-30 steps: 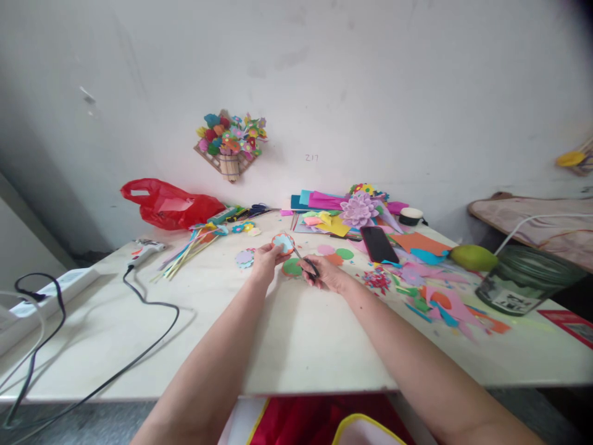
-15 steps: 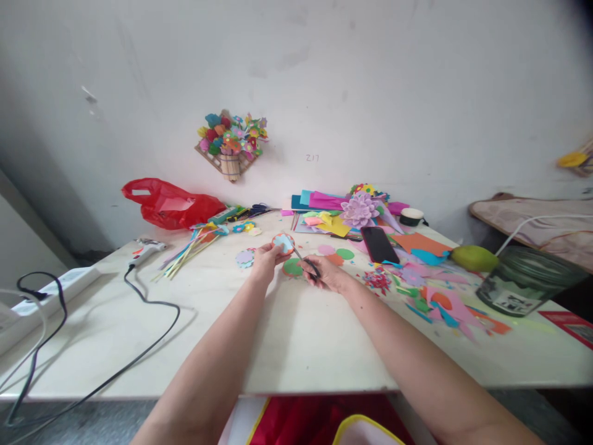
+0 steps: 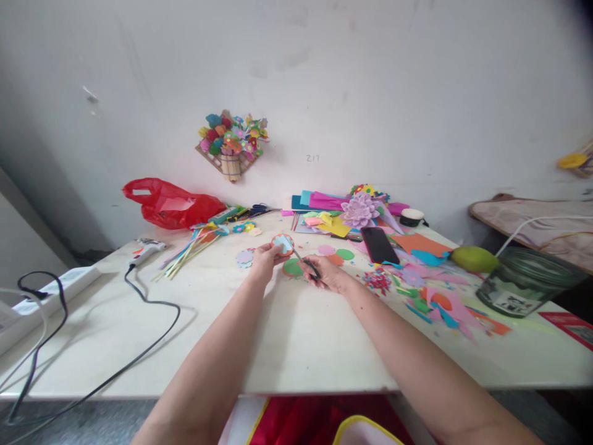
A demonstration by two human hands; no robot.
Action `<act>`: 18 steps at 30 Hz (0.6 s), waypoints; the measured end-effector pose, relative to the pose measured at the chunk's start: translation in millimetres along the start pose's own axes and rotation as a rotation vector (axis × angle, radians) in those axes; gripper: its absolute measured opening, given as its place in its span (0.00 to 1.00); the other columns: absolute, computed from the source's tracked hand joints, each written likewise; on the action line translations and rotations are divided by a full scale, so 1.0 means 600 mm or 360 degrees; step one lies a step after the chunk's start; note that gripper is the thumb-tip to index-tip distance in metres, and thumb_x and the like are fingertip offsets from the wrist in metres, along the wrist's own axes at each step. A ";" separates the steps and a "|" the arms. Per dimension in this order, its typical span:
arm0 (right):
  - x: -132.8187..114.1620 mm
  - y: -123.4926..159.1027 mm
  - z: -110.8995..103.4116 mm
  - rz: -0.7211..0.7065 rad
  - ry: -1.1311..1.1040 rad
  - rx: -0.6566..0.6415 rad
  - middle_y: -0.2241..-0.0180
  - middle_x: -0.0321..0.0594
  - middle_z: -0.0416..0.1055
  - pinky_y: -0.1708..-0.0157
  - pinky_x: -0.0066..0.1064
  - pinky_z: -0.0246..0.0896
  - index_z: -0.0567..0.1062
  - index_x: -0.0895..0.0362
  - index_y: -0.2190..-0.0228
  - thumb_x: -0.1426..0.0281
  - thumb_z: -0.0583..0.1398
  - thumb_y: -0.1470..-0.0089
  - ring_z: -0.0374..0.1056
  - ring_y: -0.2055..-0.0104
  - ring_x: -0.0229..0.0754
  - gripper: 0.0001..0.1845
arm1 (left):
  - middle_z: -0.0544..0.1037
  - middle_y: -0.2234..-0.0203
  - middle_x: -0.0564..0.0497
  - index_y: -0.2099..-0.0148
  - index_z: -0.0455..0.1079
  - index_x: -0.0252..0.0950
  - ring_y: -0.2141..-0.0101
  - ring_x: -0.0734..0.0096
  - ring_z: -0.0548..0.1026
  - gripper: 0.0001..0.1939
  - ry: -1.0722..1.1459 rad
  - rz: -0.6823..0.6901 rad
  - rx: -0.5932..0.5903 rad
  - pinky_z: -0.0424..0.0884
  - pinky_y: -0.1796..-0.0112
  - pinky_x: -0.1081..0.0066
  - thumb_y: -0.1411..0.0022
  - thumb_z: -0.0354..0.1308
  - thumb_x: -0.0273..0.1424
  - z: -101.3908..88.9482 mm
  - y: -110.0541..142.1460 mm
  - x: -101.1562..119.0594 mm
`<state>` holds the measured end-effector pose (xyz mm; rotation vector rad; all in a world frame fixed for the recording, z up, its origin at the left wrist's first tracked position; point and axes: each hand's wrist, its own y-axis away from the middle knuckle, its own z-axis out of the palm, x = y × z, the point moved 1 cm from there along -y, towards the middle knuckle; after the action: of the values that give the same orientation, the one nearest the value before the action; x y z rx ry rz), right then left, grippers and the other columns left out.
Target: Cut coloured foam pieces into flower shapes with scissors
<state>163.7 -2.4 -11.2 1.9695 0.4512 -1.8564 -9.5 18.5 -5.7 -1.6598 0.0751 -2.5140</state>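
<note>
Between the fingers of my left hand (image 3: 265, 258) is a small paper cutout (image 3: 283, 243), a light blue shape over an orange round edge. My right hand (image 3: 325, 272) is closed round the dark handles of a pair of scissors (image 3: 311, 267). The scissor blades point up and left, at the right edge of the cutout. Below the blades a green paper circle (image 3: 293, 267) lies on the table (image 3: 319, 346). Left of it are pale purple scalloped cutouts (image 3: 244, 258), near my left hand. Pink and green circles (image 3: 344, 254) lie beyond my right hand.
At left are a glue gun (image 3: 149, 250) with a trailing black cord, a power strip (image 3: 60, 293) and a red plastic bag (image 3: 173, 207). On the right are a phone (image 3: 380, 245), paper scraps (image 3: 451, 306) and a glass jar (image 3: 521, 284). Foam sheets (image 3: 324, 201) lie against the wall.
The cutout and the scissor blades have shifted only very slightly. Both hands keep their holds, and the things on the table stay where they were.
</note>
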 end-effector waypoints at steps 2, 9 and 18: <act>-0.001 0.001 0.001 -0.0004 -0.0009 0.0000 0.84 0.27 0.62 0.92 0.20 0.38 0.67 0.56 0.70 0.68 0.58 0.57 0.54 0.89 0.27 0.08 | 0.79 0.76 0.44 0.70 0.73 0.29 0.72 0.64 0.78 0.11 0.0001 -0.0011 0.0005 0.74 0.66 0.66 0.58 0.64 0.30 0.000 0.000 0.001; -0.004 0.001 -0.001 0.0037 -0.0023 0.0028 0.85 0.27 0.62 0.92 0.20 0.37 0.68 0.57 0.68 0.68 0.57 0.55 0.53 0.89 0.28 0.09 | 0.79 0.77 0.44 0.71 0.74 0.29 0.73 0.65 0.78 0.10 -0.0013 -0.0028 0.0009 0.74 0.68 0.67 0.58 0.63 0.29 -0.002 -0.001 0.002; -0.001 -0.001 -0.005 0.0023 -0.0015 -0.0017 0.85 0.27 0.63 0.93 0.20 0.36 0.68 0.58 0.67 0.67 0.58 0.54 0.54 0.90 0.28 0.11 | 0.79 0.76 0.43 0.70 0.74 0.28 0.72 0.63 0.78 0.10 -0.0014 -0.0064 0.0004 0.73 0.66 0.66 0.57 0.62 0.28 -0.002 0.002 0.008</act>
<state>166.2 -0.3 -10.7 1.9513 0.4418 -1.8500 -12.0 16.7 -2.1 -1.6882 0.0385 -2.5344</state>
